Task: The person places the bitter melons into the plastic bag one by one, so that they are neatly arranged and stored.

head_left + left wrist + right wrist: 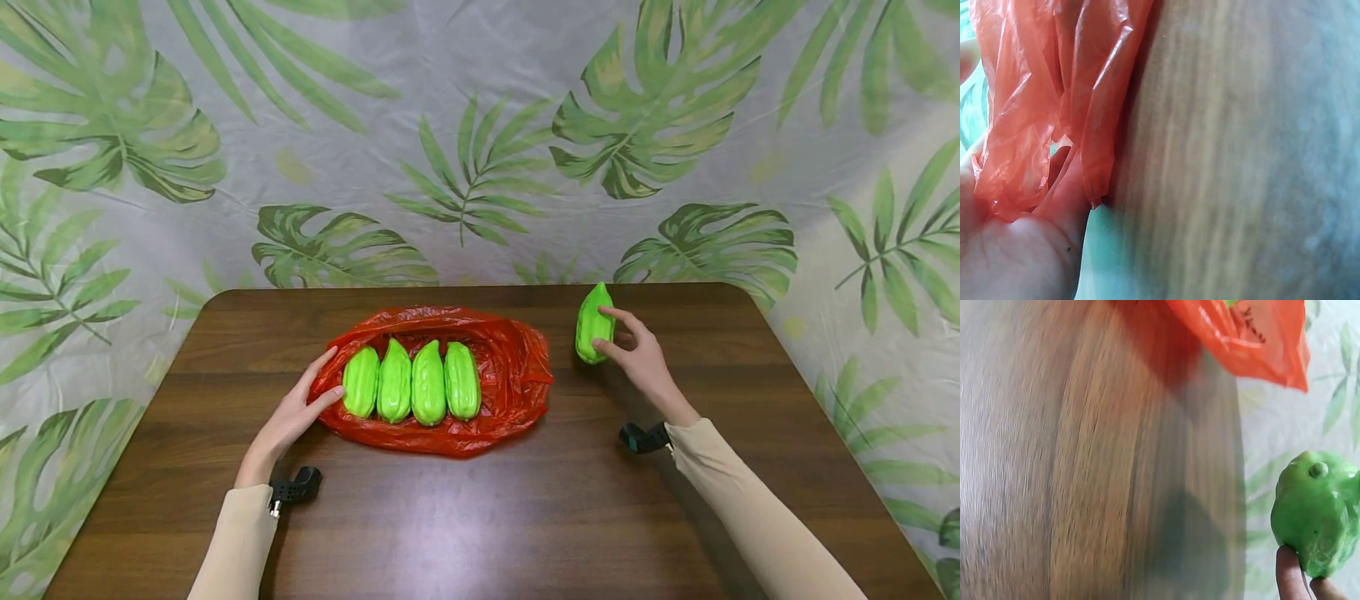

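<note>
A red plastic bag (pixel 517 375) lies spread on the table, its mouth facing up. Several bright green papayas (pixel 429 383), ridged and glossy, stand side by side inside it. My left hand (pixel 288 421) pinches the bag's left rim, thumb on the inner side beside the leftmost papaya; the film (pixel 1094 94) passes between thumb and fingers in the left wrist view. To the right of the bag, my right hand (pixel 641 358) holds another green papaya (pixel 595 325) between thumb and fingers, tip pointing away. The right wrist view shows its stem end (pixel 1317 472) above the table.
The brown wooden table (pixel 450 517) ends at a far edge just behind the bag. A leaf-patterned cloth (pixel 480 167) hangs behind it. A black camera (pixel 296 485) is strapped to the left wrist, and another camera (pixel 643 437) to the right.
</note>
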The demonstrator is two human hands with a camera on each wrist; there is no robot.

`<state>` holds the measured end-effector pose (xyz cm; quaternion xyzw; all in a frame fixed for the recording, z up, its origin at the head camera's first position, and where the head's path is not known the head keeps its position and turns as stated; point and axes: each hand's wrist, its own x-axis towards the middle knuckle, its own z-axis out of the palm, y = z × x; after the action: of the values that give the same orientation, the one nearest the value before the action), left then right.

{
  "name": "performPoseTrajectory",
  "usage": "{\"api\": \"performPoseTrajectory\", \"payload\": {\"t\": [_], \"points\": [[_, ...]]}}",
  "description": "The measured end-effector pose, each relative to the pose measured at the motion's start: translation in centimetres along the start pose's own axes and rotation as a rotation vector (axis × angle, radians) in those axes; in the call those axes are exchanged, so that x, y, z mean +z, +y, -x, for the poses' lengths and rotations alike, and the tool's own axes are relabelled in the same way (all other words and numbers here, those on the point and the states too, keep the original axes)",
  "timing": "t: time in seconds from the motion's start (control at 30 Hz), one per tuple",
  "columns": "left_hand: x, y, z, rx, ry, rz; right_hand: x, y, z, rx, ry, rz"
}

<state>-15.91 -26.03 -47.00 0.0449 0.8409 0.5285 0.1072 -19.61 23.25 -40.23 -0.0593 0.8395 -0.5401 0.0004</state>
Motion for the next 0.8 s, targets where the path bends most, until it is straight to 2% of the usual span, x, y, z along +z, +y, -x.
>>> {"api": "performPoseTrajectory", "payload": {"t": [0.2,0.47,0.8], "points": [[0.0,0.0,0.0,0.005,0.0,0.011,0.7,1.6,-0.5,-0.031,-0.008,-0.056],[0.1,-0.1,-0.1,0.02,0.002,0.017,1.6,0.4,-0.1,-0.062,-0.054,-0.113],[0.0,0.0,0.0,0.008,0.002,0.008,2.7,-1.1,0.4,-0.115,-0.095,-0.162]]}}
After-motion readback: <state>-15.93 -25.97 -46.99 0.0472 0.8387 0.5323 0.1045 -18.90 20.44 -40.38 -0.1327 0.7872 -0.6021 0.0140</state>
